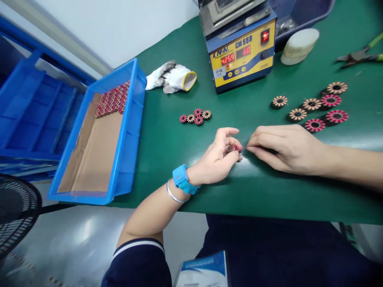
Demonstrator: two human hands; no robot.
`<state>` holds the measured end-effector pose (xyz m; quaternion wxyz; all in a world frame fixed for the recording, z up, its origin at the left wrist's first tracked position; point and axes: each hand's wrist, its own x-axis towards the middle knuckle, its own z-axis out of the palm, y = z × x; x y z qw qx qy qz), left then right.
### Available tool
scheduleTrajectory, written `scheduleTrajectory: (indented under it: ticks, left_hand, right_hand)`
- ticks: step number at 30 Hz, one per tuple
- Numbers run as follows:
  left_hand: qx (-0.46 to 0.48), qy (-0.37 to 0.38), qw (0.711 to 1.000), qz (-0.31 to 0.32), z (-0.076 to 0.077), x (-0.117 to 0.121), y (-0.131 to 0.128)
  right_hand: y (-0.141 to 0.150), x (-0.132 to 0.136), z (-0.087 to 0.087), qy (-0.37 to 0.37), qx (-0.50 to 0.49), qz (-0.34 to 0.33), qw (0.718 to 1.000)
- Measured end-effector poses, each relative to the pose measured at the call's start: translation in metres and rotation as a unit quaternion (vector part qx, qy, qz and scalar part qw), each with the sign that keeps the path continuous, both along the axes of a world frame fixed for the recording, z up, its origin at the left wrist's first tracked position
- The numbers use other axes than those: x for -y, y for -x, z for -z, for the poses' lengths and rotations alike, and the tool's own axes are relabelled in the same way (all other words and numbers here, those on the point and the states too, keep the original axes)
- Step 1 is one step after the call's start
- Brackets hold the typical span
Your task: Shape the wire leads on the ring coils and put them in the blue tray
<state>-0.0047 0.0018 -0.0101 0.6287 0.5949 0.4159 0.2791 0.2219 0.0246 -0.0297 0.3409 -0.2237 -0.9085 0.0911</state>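
Fingers of my left hand (217, 159) are wrapped round a small red wire-wound stator (236, 148), partly hidden behind them. Just to its right, my right hand (283, 147) is closed in a pinch, its fingertips a short gap from the stator; whatever it grips is too fine to make out. Beyond my left hand lies a small cluster of red and copper-coloured stators (198, 119). A looser group of larger-looking stators (315, 125) stands on the green table behind my right hand.
A blue bin (127, 151) at left has cardboard and rows of stators (113, 99). White gloves (172, 77) lie beside it. A yellow-blue heating unit (243, 59) with lit displays stands at the back, near a white sponge-like block (300, 46), cutters (356, 57) and a purple tray (308, 16).
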Motion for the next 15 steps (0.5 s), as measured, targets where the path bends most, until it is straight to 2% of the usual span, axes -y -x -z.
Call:
scheduleTrajectory:
  ticks: [2,5,9,12,15]
  left_hand:
    - [0.020,-0.007,1.000,-0.019,-0.003,-0.002,0.003]
    - [0.069,-0.011,0.996,-0.052,-0.001,-0.007,0.006]
    - [0.111,-0.032,0.993,-0.040,0.005,-0.009,0.006]
    - [0.098,-0.090,0.990,-0.047,0.011,-0.008,0.005]
    - [0.058,-0.151,0.984,-0.079,0.017,-0.008,0.005]
  right_hand:
    - [-0.005,-0.002,-0.004,0.015,-0.030,0.032,0.999]
    - [-0.007,-0.004,-0.006,0.084,-0.091,0.075,0.990]
    - [0.001,-0.003,-0.003,0.222,-0.082,0.037,0.971]
    - [0.005,-0.003,-0.005,0.305,-0.075,-0.003,0.949]
    - [0.002,-0.004,-0.010,0.361,-0.159,0.033,0.918]
